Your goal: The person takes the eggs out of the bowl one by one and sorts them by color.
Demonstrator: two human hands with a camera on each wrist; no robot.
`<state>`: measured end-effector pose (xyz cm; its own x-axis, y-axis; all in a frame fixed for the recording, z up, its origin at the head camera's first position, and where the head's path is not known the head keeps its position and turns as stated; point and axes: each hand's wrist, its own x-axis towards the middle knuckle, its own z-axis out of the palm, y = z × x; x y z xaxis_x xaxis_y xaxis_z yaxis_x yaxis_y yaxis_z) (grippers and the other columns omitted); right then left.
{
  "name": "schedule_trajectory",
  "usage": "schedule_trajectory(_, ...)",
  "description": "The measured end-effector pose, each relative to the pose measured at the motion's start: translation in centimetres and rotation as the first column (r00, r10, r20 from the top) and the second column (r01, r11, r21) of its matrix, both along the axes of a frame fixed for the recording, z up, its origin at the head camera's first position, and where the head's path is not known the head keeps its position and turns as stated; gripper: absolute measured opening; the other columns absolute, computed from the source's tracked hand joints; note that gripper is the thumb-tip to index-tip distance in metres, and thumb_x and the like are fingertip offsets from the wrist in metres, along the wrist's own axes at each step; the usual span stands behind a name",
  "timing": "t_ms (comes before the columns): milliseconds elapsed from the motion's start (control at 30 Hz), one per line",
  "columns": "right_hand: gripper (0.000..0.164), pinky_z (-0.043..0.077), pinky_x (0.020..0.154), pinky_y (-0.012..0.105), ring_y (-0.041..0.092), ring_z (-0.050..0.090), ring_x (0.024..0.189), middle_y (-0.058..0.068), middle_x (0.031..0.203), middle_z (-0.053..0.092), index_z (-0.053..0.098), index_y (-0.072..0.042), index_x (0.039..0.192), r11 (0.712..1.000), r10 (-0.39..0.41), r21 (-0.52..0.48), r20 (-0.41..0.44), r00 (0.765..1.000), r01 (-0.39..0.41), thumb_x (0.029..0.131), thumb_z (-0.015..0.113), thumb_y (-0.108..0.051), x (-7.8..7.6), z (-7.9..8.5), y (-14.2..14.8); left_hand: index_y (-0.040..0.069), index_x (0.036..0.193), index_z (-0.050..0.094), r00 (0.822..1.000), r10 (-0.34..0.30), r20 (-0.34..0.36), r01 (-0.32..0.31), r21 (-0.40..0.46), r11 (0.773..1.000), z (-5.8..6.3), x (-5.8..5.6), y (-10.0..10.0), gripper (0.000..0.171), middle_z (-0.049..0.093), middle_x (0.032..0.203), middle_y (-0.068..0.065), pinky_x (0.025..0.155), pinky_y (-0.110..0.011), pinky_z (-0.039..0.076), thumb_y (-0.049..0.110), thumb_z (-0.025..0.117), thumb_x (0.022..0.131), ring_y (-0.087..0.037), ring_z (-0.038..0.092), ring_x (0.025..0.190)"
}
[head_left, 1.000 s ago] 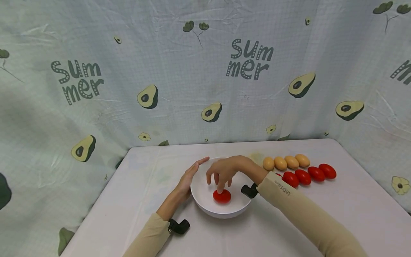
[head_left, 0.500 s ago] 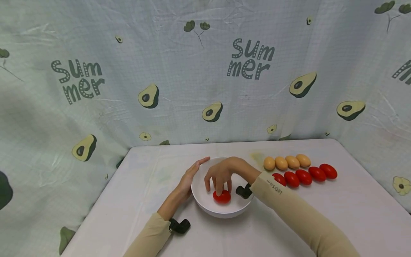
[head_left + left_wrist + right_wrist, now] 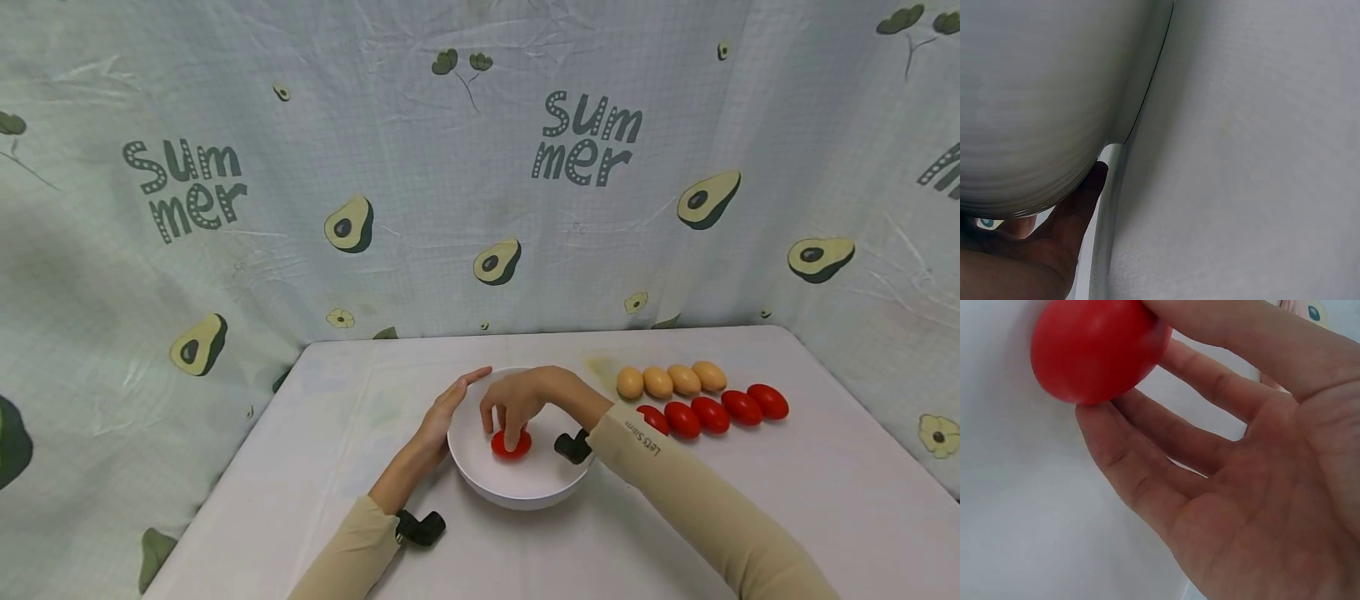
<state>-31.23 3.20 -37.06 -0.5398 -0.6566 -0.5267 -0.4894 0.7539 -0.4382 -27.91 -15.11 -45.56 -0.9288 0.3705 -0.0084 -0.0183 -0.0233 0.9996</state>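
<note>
A white bowl (image 3: 543,487) stands on the table with a single red egg (image 3: 522,447) inside it. My right hand (image 3: 522,395) reaches into the bowl and pinches this egg. In the right wrist view the thumb lies over the red egg (image 3: 1099,353) and fingertips touch its other side. My left hand (image 3: 439,418) lies along the bowl's left outer wall, its fingers extended toward the far rim. From the left wrist, the hand (image 3: 1060,240) is seen against the curved underside of the bowl (image 3: 1035,112); some of its fingers are hidden there.
To the right of the bowl lies a row of several red eggs (image 3: 709,414), partly behind the right sleeve. Behind it runs a row of several tan eggs (image 3: 657,382). A white cloth covers the table (image 3: 360,408); a printed curtain (image 3: 420,167) hangs behind.
My right hand first reached further down around the red egg, then shifted slightly away from me; the egg moved a little toward the far left inside the bowl. My left hand stayed put.
</note>
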Motion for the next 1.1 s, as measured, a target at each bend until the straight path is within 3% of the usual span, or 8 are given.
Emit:
schedule_trajectory(267, 0.022, 0.065, 0.078, 0.038, 0.020, 0.064, 0.099, 0.003, 0.108, 0.064, 0.074, -0.024, 0.103, 0.998, -0.069, 0.009, 0.077, 0.995, 0.068, 0.087, 0.081, -0.010, 0.0, -0.4, 0.4, 0.020, 0.159, 0.041, 1.000, -0.024, 0.004, 0.024, 0.032, 0.999, 0.0, 0.0, 0.1, 0.054, 0.032, 0.169, -0.005, 0.095, -0.018, 0.056, 0.044, 0.027, 0.113, -0.025, 0.044, 0.145)
schedule_trajectory(567, 0.019, 0.064, 0.082, 0.033, 0.019, 0.062, 0.101, 0.000, 0.106, 0.065, 0.071, -0.025, 0.102, 1.000, -0.017, -0.007, 0.022, 1.000, 0.017, 0.089, 0.079, -0.013, 0.0, -0.2, 0.9, 0.019, 0.160, 0.040, 0.999, -0.041, -0.005, 0.041, 0.045, 0.998, -0.1, -0.1, 0.0, 0.054, 0.029, 0.170, -0.007, 0.101, -0.020, 0.054, 0.044, 0.027, 0.113, -0.031, 0.035, 0.154)
schedule_trajectory(833, 0.024, 0.063, 0.086, 0.034, 0.017, 0.059, 0.108, -0.003, 0.112, 0.064, 0.067, -0.027, 0.107, 1.000, -0.017, -0.021, -0.047, 0.999, 0.016, 0.089, 0.079, -0.016, 0.3, 0.8, 1.6, 0.022, 0.159, 0.041, 1.000, -0.027, 0.000, 0.027, 0.007, 1.000, 0.0, 0.1, 0.0, 0.053, 0.030, 0.170, -0.002, 0.116, -0.036, 0.047, 0.044, 0.026, 0.113, -0.028, 0.036, 0.154)
schedule_trajectory(1100, 0.027, 0.060, 0.089, 0.036, 0.019, 0.059, 0.110, -0.002, 0.114, 0.065, 0.066, -0.028, 0.114, 0.995, -0.009, -0.096, -0.106, 0.994, -0.001, 0.090, 0.077, -0.018, 1.0, 2.8, 3.0, 0.023, 0.158, 0.044, 1.000, 0.004, 0.000, -0.004, -0.007, 1.000, 0.0, 0.0, 0.0, 0.053, 0.033, 0.169, 0.000, 0.110, -0.029, 0.050, 0.045, 0.026, 0.113, -0.026, 0.042, 0.149)
